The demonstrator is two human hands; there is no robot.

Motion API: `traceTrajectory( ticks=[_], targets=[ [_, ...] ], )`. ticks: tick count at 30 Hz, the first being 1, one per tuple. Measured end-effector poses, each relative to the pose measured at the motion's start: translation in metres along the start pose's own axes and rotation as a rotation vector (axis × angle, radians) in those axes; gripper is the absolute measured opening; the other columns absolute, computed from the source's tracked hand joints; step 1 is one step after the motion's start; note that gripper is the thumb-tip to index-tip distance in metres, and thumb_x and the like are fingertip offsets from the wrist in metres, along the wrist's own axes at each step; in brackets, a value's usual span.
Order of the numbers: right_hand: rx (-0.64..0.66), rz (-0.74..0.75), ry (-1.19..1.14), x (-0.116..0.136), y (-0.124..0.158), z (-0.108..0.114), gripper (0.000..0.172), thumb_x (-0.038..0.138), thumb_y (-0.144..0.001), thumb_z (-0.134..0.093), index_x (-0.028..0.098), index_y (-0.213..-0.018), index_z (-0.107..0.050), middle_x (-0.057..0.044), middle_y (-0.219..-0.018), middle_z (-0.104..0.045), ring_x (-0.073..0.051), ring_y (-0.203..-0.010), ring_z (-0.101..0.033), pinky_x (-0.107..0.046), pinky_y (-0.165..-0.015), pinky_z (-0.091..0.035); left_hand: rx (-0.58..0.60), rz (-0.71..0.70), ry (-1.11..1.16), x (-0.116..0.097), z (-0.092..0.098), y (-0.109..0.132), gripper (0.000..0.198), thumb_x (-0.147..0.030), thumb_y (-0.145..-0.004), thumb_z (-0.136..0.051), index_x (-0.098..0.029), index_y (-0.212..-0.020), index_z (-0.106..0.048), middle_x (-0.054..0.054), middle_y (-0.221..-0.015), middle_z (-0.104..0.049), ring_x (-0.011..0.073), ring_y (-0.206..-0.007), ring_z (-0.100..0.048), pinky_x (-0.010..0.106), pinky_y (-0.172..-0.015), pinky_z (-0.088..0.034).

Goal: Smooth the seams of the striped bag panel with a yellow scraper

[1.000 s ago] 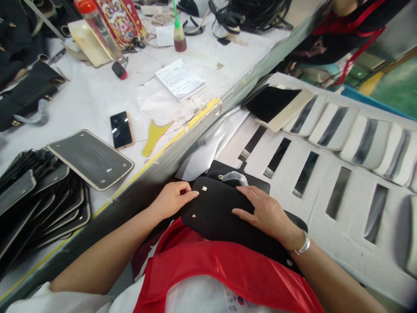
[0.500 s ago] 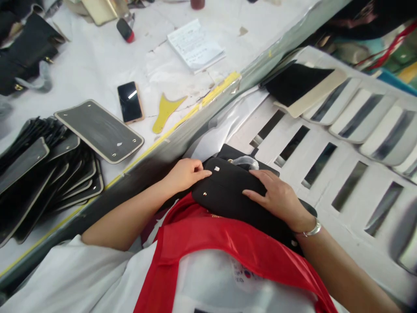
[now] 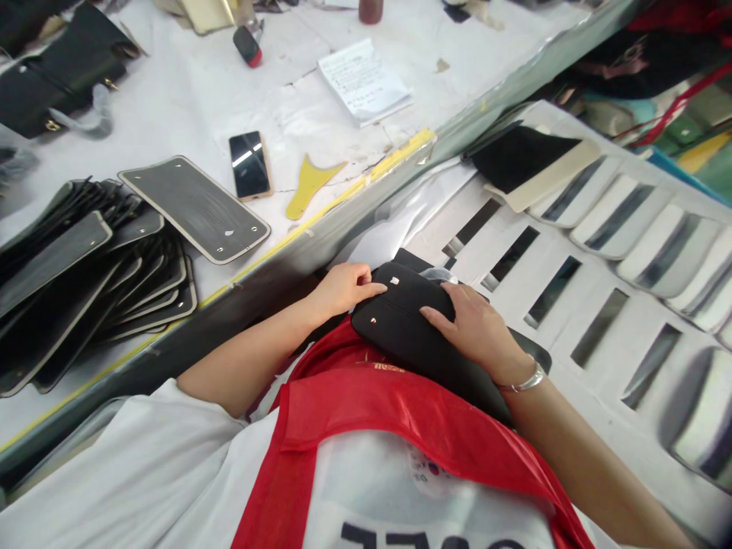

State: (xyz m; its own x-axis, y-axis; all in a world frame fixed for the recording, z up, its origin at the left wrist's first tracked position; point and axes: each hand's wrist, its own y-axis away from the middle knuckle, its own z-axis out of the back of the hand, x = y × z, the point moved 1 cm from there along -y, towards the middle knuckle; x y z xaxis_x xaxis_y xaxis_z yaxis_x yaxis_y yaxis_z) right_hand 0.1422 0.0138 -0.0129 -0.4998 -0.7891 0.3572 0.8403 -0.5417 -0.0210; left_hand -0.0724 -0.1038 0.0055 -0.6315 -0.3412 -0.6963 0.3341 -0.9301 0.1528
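A black bag with small metal studs leans against my red apron at the table edge. My left hand pinches its upper left edge between thumb and curled fingers. Over its upper right side lies my right hand, thumb on the front face and fingers over the top edge, gripping it. A clear-wrapped piece shows behind the top edge, beside my right fingertips. The bag's underside is hidden by the apron.
At left, a stack of black panels lies near one separate grey panel. A phone, yellow template and notepad rest on the white table. On the right, pale panels with dark strips line a slotted white board.
The view has shifted a little, so the table things appear further right and the stack slightly higher. Both hands keep their hold on the bag, with little movement.
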Motion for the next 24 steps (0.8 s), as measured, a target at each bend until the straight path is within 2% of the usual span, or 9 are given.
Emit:
traceTrajectory(
  ticks=[6, 8, 10, 13, 14, 18, 24],
  targets=[
    [-0.098, 0.015, 0.046, 0.039, -0.018, -0.009, 0.068, 0.058, -0.087, -0.047, 0.005, -0.130, -0.045, -0.021, -0.124, -0.054, -0.033, -0.115, -0.050, -0.046, -0.097, -0.041, -0.131, 0.043, 0.191, 0.012, -0.014, 0.004, 0.042, -0.048, -0.074, -0.066, -0.017, -0.059, -0.041, -0.005, -0.056, -0.042, 0.0092, -0.056, -0.037, 0.024, -0.054, -0.028],
    [-0.093, 0.002, 0.057, 0.045, -0.023, -0.011, 0.069, 0.058, -0.087, -0.047, 0.005, -0.131, -0.044, -0.021, -0.124, -0.055, -0.033, -0.114, -0.051, -0.046, -0.096, -0.041, -0.139, 0.058, 0.278, 0.019, -0.018, 0.013, 0.039, -0.048, -0.074, -0.065, -0.017, -0.064, -0.045, -0.004, -0.060, -0.045, 0.0097, -0.058, -0.040, 0.023, -0.056, -0.032],
    [-0.068, -0.017, 0.059, 0.046, -0.026, -0.010, 0.068, 0.060, -0.087, -0.046, 0.007, -0.129, -0.045, -0.020, -0.121, -0.057, -0.032, -0.111, -0.053, -0.045, -0.094, -0.042, -0.100, 0.039, 0.378, 0.026, -0.021, 0.026, 0.034, -0.048, -0.076, -0.063, -0.016, -0.080, -0.052, -0.002, -0.072, -0.053, 0.0111, -0.066, -0.047, 0.024, -0.062, -0.038],
    [-0.023, -0.039, 0.060, 0.044, -0.029, -0.006, 0.062, 0.060, -0.088, -0.045, 0.010, -0.124, -0.048, -0.017, -0.114, -0.061, -0.029, -0.107, -0.056, -0.040, -0.092, -0.044, -0.021, 0.051, 0.447, 0.033, -0.026, 0.045, 0.047, -0.046, -0.078, -0.063, -0.017, -0.113, -0.052, 0.005, -0.102, -0.058, 0.0157, -0.087, -0.054, 0.027, -0.074, -0.044],
    [-0.009, -0.048, 0.063, 0.043, -0.031, -0.005, 0.059, 0.059, -0.089, -0.044, 0.011, -0.122, -0.050, -0.016, -0.112, -0.061, -0.027, -0.106, -0.057, -0.039, -0.092, -0.044, -0.015, 0.068, 0.438, 0.035, -0.028, 0.049, 0.049, -0.045, -0.078, -0.062, -0.017, -0.117, -0.051, 0.006, -0.107, -0.058, 0.0171, -0.091, -0.054, 0.028, -0.077, -0.044],
    [0.042, -0.081, 0.071, 0.041, -0.038, -0.004, 0.051, 0.057, -0.092, -0.039, 0.014, -0.116, -0.052, -0.012, -0.106, -0.064, -0.024, -0.102, -0.059, -0.035, -0.088, -0.045, -0.041, 0.078, 0.389, 0.036, -0.033, 0.052, 0.045, -0.043, -0.080, -0.060, -0.017, -0.115, -0.053, 0.008, -0.108, -0.058, 0.0195, -0.095, -0.055, 0.033, -0.084, -0.044],
    [0.135, -0.067, 0.074, 0.036, -0.048, -0.003, 0.049, 0.059, -0.093, -0.032, 0.018, -0.108, -0.055, -0.008, -0.102, -0.065, -0.023, -0.096, -0.062, -0.032, -0.076, -0.047, -0.061, 0.113, 0.338, 0.030, -0.036, 0.046, 0.038, -0.044, -0.081, -0.059, -0.016, -0.107, -0.056, 0.007, -0.099, -0.060, 0.0193, -0.088, -0.056, 0.032, -0.078, -0.046]
  ],
)
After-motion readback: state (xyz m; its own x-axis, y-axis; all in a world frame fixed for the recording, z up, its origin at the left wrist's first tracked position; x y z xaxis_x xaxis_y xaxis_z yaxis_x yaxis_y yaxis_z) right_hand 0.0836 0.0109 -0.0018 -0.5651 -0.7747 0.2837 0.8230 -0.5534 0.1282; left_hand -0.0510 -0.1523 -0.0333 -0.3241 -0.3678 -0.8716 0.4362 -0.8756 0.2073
